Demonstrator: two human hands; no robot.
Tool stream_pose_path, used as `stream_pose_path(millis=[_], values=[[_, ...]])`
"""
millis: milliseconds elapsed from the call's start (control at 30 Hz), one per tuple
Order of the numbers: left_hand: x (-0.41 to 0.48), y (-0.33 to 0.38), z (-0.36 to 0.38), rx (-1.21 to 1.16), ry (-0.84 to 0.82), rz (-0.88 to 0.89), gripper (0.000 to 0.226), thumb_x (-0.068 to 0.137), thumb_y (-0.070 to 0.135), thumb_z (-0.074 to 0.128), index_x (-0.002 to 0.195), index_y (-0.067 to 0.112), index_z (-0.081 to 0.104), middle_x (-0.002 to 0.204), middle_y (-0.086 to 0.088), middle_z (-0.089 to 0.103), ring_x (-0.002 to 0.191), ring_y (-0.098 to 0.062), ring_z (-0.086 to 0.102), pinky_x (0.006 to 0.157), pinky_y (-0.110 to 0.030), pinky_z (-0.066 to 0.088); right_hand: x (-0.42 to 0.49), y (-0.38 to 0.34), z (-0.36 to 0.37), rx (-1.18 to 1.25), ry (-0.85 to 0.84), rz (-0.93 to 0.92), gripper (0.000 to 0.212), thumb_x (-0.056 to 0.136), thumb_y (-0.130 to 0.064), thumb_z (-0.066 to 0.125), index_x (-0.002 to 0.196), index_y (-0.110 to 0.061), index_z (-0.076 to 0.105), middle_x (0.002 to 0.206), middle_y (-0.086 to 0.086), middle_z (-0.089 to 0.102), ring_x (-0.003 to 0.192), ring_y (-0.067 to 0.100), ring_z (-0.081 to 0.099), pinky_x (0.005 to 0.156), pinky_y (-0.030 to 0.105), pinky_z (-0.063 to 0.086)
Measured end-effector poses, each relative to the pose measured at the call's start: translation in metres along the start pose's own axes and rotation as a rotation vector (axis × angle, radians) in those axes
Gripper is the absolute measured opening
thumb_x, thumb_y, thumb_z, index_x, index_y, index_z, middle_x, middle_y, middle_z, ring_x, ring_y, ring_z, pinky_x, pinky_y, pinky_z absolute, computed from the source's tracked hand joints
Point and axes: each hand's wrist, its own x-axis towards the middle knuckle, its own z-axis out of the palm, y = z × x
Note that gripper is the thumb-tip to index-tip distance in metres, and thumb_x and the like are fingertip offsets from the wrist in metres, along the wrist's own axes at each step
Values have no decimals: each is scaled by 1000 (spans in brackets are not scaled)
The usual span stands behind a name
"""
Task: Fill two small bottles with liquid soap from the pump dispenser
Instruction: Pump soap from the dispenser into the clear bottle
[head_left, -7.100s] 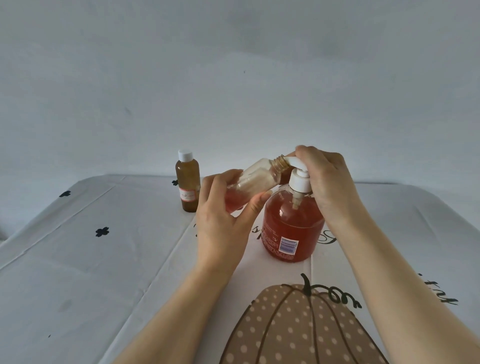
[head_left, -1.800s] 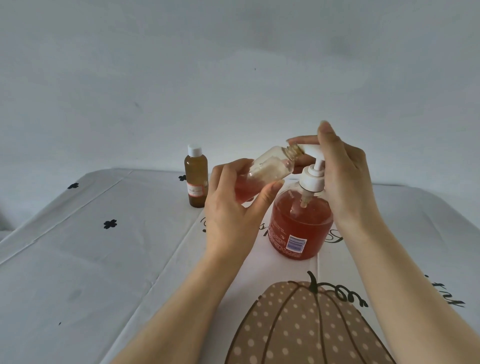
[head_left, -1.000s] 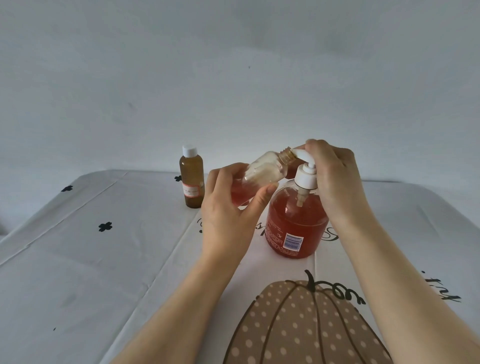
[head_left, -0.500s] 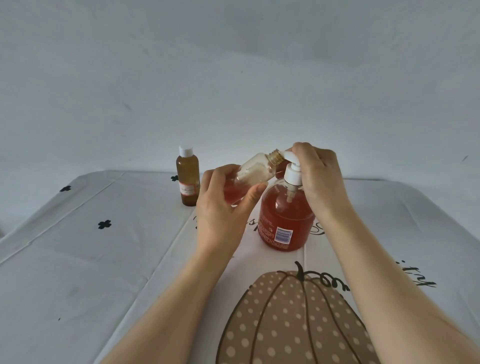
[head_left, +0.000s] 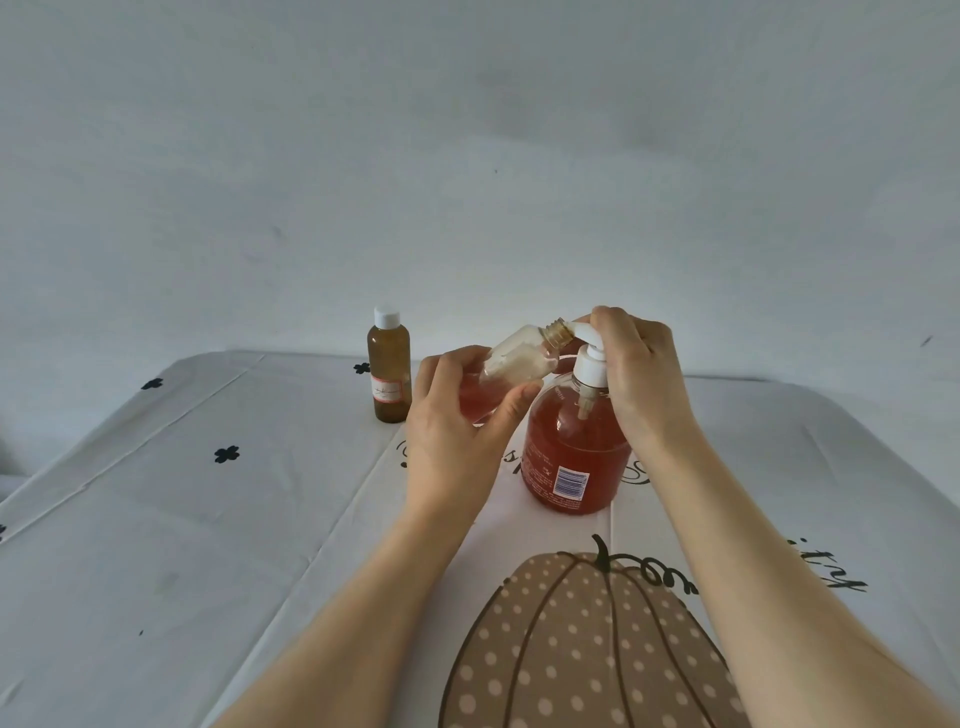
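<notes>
My left hand (head_left: 457, 431) grips a small clear bottle (head_left: 519, 358), tilted with its threaded neck up against the white spout of the pump dispenser (head_left: 571, 457). Reddish soap sits in the small bottle's lower end, behind my fingers. The dispenser is a round bottle of orange-red soap standing on the cloth. My right hand (head_left: 636, 374) lies over the white pump head with fingers curled down on it. A second small bottle (head_left: 388, 376), amber with a white cap and a label, stands upright to the left.
A white tablecloth (head_left: 156, 519) with small black clover marks covers the table. A dotted brown pumpkin print (head_left: 582, 649) lies near me between my forearms. A plain grey wall rises behind the table's far edge.
The pump head went from raised under lifted fingers to pressed down under my right hand. My left hand kept the small bottle at the spout. The view shifted slightly.
</notes>
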Motion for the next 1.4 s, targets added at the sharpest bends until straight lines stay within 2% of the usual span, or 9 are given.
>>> stream_pose_path(millis=[133, 467, 600, 700, 800, 967, 1133, 1300, 1400], values=[[1, -2, 1, 2, 1, -3, 55, 72, 44, 72, 113, 9, 62, 105, 1, 56, 86, 21, 52, 70, 1, 40, -1, -1, 0, 16, 10, -5, 41, 94, -15, 42, 63, -11, 67, 53, 1, 66, 47, 22, 59, 53, 25, 45], [1, -1, 1, -2, -7, -18, 54, 72, 47, 71, 112, 11, 61, 106, 2, 57, 85, 18, 55, 69, 0, 41, 0, -1, 0, -9, 20, -21, 36, 91, -18, 44, 70, -6, 71, 57, 12, 66, 52, 45, 55, 53, 44, 49], [1, 0, 2, -4, -8, -11, 57, 71, 48, 69, 112, 11, 62, 106, 2, 57, 86, 18, 54, 69, 0, 41, 0, -1, 0, -34, 18, -32, 37, 85, -25, 43, 66, -14, 72, 59, 9, 67, 61, 33, 59, 66, 46, 51], [1, -2, 1, 10, -1, -3, 56, 71, 50, 68, 112, 12, 62, 103, 3, 57, 86, 18, 53, 70, 0, 40, 0, -3, 1, -39, 28, -30, 37, 82, -28, 43, 65, -7, 69, 58, 14, 65, 57, 40, 57, 61, 49, 51], [4, -3, 2, 16, -3, 5, 58, 72, 52, 68, 114, 14, 61, 104, 6, 56, 88, 16, 53, 72, -1, 41, -2, -6, 1, -21, 38, -18, 41, 91, -24, 45, 57, -15, 67, 52, 9, 61, 51, 39, 56, 54, 42, 48], [4, -1, 3, 19, 7, 25, 54, 75, 45, 72, 115, 11, 61, 106, 4, 57, 87, 17, 54, 69, 0, 41, -3, -17, -3, 92, 17, 29, 36, 99, -23, 47, 75, -7, 67, 51, -6, 64, 47, 10, 60, 45, 18, 44], [7, -2, 3, 26, 20, 27, 54, 75, 48, 71, 115, 13, 61, 106, 4, 58, 88, 14, 53, 71, -2, 42, -1, -22, 0, 138, 13, 49, 46, 98, -21, 49, 56, -21, 68, 52, -8, 65, 47, 7, 57, 42, 18, 43], [6, -2, 4, 8, 12, 11, 51, 75, 48, 71, 114, 16, 60, 105, 7, 57, 88, 10, 55, 70, -5, 44, -3, -23, 2, 163, 30, 48, 48, 95, -19, 48, 52, -22, 68, 55, -5, 65, 51, 28, 53, 46, 28, 43], [5, -3, 5, 2, 7, 6, 50, 76, 47, 71, 113, 16, 60, 104, 6, 57, 84, 9, 56, 68, -5, 43, -2, -21, 2, 139, 46, 13, 52, 96, -17, 48, 48, -25, 66, 52, -7, 62, 50, 20, 52, 46, 28, 43]])
